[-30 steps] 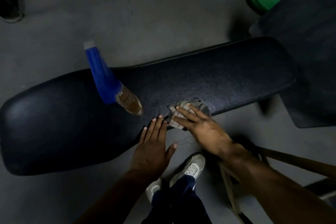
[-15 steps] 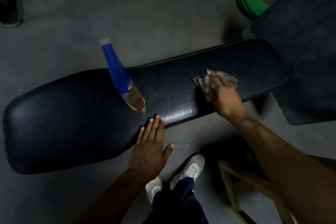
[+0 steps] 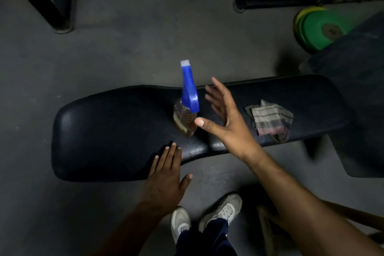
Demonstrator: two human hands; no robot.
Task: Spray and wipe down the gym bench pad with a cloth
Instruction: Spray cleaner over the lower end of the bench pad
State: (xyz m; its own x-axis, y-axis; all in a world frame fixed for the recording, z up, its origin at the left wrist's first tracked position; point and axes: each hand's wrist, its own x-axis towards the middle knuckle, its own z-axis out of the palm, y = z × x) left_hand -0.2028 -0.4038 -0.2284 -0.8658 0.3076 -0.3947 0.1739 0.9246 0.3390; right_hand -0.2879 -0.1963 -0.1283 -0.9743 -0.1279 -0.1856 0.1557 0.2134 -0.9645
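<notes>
Plainly, the right hand [image 3: 225, 119] hangs over the pad [image 3: 116, 129] with fingers spread wide and nothing in them, its thumb tip just beside the bottle [image 3: 187, 108]. That bottle stands upright near the middle of the pad, blue trigger head on top, amber liquid low in the body. To the right lies the cloth [image 3: 270, 119], crumpled and let go, on the right part of the pad. The left hand [image 3: 166, 181] lies flat, fingers together, on the near edge, holding nothing.

My guess is that the spread hand means to take the bottle. The risk is a knock: the bottle is tall, top-heavy with that head, and stands on soft padding, so a thumb arriving low and sideways could tip it left or off the far edge onto the floor [image 3: 128, 48]. A grip closing too high on the trigger might also fire spray wide of the pad. The dim light makes judging the reach harder.
</notes>
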